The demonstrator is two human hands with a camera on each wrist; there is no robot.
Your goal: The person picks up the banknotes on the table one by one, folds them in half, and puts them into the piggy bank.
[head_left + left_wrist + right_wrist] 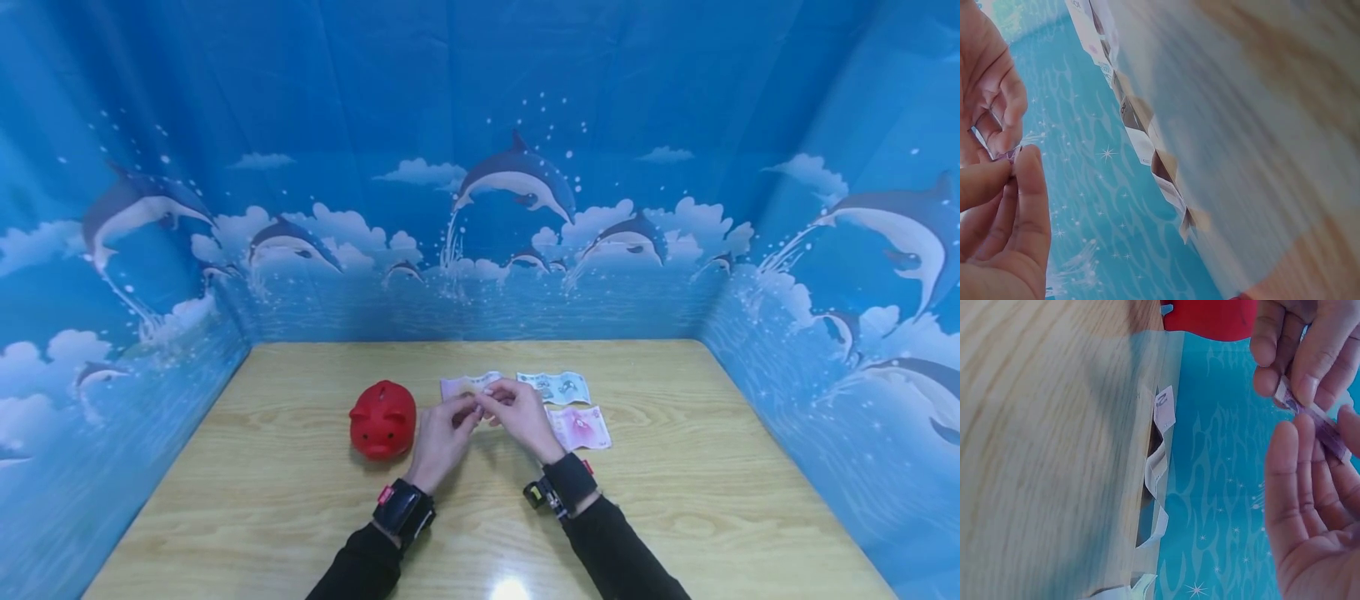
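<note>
Over the table, both hands meet at a small folded purple banknote (1319,424). My left hand (441,440) pinches one end of it between thumb and fingers, best seen in the right wrist view. The other end is held by my right hand (523,418), its thumb and fingers on the strip. Only a sliver of the note shows in the left wrist view. Just left of the left hand stands a red piggy bank (382,423), its slot on top. Beyond the hands lies a pale purple banknote (463,386), partly covered by them.
A blue-green banknote (562,387) and a pink banknote (582,428) lie creased on the wooden table (697,483), right of the hands. Their folds stand up slightly from the surface. A blue dolphin-print curtain (360,100) encloses the back and sides.
</note>
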